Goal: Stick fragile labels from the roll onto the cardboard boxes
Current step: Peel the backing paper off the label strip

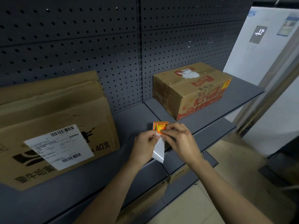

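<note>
Mid-peel: left hand [145, 141] pinches the white backing strip [159, 151], right hand [179, 139] pinches the red-yellow fragile label [159, 126] off it over the near shelf [129, 120] edge; right cardboard box [191, 89] apparently done, with a matching sticker [226, 84] on its far-right corner; left cardboard box [56, 110] shows none.

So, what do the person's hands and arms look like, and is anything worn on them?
The left hand and the right hand are bare: no gloves, no ring that I can see. Both forearms are bare too, down to the picture's edge, with no sleeve, watch or bracelet in view.
</note>
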Tool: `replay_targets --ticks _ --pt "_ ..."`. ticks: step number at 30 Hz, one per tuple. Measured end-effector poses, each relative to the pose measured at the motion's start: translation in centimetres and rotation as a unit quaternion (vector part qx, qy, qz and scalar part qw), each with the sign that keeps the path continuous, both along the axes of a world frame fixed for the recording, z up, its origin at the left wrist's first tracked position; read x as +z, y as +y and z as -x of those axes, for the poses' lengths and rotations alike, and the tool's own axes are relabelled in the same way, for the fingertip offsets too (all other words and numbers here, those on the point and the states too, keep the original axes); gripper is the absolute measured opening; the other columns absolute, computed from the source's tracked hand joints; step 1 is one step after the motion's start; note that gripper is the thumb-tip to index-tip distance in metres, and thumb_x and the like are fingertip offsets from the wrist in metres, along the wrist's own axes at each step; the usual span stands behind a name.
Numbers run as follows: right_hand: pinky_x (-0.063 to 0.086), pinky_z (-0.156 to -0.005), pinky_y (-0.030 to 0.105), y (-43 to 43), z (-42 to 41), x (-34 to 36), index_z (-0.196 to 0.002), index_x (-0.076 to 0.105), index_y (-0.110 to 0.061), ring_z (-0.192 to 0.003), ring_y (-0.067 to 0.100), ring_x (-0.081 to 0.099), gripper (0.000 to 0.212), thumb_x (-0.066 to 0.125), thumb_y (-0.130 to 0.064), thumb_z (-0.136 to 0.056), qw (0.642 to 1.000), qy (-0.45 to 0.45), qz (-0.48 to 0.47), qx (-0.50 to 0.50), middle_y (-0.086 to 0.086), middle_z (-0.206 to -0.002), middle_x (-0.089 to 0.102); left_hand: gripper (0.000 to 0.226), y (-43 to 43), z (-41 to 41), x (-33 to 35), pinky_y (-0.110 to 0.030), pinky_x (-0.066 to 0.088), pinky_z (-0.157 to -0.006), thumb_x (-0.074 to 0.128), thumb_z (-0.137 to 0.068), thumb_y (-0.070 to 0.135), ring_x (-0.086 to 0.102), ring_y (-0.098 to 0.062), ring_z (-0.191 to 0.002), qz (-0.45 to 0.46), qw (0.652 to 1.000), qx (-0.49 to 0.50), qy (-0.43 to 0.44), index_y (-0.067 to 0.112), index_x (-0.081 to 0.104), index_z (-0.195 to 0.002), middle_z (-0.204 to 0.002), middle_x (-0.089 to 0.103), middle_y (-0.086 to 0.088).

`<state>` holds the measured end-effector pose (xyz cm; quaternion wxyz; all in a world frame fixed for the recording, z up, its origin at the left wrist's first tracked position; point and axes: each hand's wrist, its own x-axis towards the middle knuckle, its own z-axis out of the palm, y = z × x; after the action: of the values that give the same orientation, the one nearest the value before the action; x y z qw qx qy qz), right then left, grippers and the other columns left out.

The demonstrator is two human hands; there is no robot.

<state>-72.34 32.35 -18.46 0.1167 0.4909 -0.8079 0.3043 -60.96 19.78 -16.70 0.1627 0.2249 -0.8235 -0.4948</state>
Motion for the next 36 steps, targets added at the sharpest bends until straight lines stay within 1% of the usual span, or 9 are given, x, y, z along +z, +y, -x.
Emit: replay_targets --ticks 4,10,14,16,20,22,25,32,36 --pt "0.052 -0.078 0.044 0.0 0.2 -0.2 -0.11 0.076 -0.017 -0.097 0.027 0.06 0.03 0.059 -0.034 -0.093 1.0 0.018 -0.005 -0.003 0.002 -0.108 0.064 0.016 -0.2 0.1 -0.2 -0.035 0.051 -0.069 0.059 -0.097 0.019 0.064 -0.023 -0.086 0.007 1.0 -0.003 0.004 0.006 0.066 -0.09 -0.086 0.068 -0.008" --pt "0.052 -0.076 0.045 -0.1 0.1 -0.2 -0.109 0.075 -0.017 -0.095 0.028 0.062 0.032 0.053 -0.035 -0.095 0.998 0.051 -0.017 -0.018 0.001 -0.109 0.065 0.016 -0.5 0.4 -0.4 -0.03 0.049 -0.066 0.059 -0.097 0.021 0.065 -0.022 -0.084 0.007 1.0 -0.006 -0.001 0.01 0.066 -0.088 -0.084 0.069 -0.006" --pt "0.052 -0.075 0.045 -0.5 -0.1 0.1 -0.104 0.074 -0.018 -0.095 0.028 0.062 0.034 0.047 -0.038 -0.096 0.998 0.045 -0.014 -0.034 0.0 -0.108 0.066 0.02 -0.7 0.6 -0.7 -0.028 0.043 -0.061 0.059 -0.096 0.022 0.061 -0.024 -0.075 0.016 1.0 -0.001 -0.001 0.005 0.063 -0.086 -0.081 0.067 -0.013" --pt "0.051 -0.074 0.044 -0.6 -0.3 0.1 -0.101 0.073 -0.017 -0.094 0.027 0.062 0.033 0.047 -0.037 -0.096 0.998 0.049 -0.015 -0.041 -0.001 -0.107 0.066 0.021 -0.8 0.6 -0.7 -0.029 0.043 -0.061 0.059 -0.096 0.023 0.059 -0.02 -0.073 0.02 1.0 -0.003 0.0 0.004 0.062 -0.086 -0.082 0.067 -0.015" --pt "0.048 -0.073 0.041 -0.7 -0.5 0.0 -0.099 0.071 -0.017 -0.092 0.026 0.062 0.032 0.046 -0.037 -0.096 0.996 0.057 -0.017 -0.059 -0.001 -0.104 0.066 0.021 -0.8 0.7 -0.6 -0.036 0.048 -0.06 0.058 -0.097 0.023 0.062 -0.025 -0.075 0.021 1.0 -0.002 -0.004 0.005 0.061 -0.086 -0.081 0.067 -0.012" --pt "0.048 -0.073 0.04 -0.8 -0.6 0.0 -0.098 0.071 -0.018 -0.091 0.025 0.062 0.031 0.046 -0.037 -0.097 0.996 0.063 -0.023 -0.062 -0.001 -0.103 0.066 0.02 -0.8 0.7 -0.7 -0.03 0.043 -0.059 0.059 -0.096 0.022 0.058 -0.022 -0.071 0.021 1.0 0.002 -0.007 0.006 0.06 -0.083 -0.079 0.066 -0.013" --pt "0.048 -0.072 0.04 -0.8 -0.6 0.1 -0.098 0.07 -0.018 -0.09 0.024 0.062 0.029 0.046 -0.035 -0.097 0.994 0.073 -0.033 -0.069 -0.001 -0.102 0.066 0.016 -0.9 0.8 -0.5 -0.029 0.045 -0.062 0.058 -0.095 0.023 0.065 -0.024 -0.077 0.004 1.0 0.004 -0.013 0.01 0.064 -0.086 -0.08 0.069 -0.006" --pt "0.047 -0.071 0.039 -1.0 -0.6 0.5 -0.097 0.068 -0.017 -0.086 0.024 0.062 0.032 0.043 -0.036 -0.099 0.994 0.059 -0.043 -0.082 0.001 -0.099 0.065 0.014 -0.8 0.9 0.1 -0.019 0.044 -0.056 0.059 -0.096 0.026 0.062 -0.006 -0.074 -0.01 0.999 0.015 -0.03 0.015 0.066 -0.09 -0.083 0.068 0.003" --pt "0.046 -0.072 0.038 -1.0 -0.7 1.1 -0.094 0.067 -0.018 -0.085 0.024 0.061 0.033 0.04 -0.037 -0.099 0.992 0.07 -0.06 -0.089 0.0 -0.097 0.064 0.022 -0.8 1.0 0.3 -0.024 0.044 -0.058 0.061 -0.094 0.028 0.063 -0.014 -0.073 -0.023 0.999 0.017 -0.033 0.009 0.063 -0.081 -0.078 0.068 -0.002"
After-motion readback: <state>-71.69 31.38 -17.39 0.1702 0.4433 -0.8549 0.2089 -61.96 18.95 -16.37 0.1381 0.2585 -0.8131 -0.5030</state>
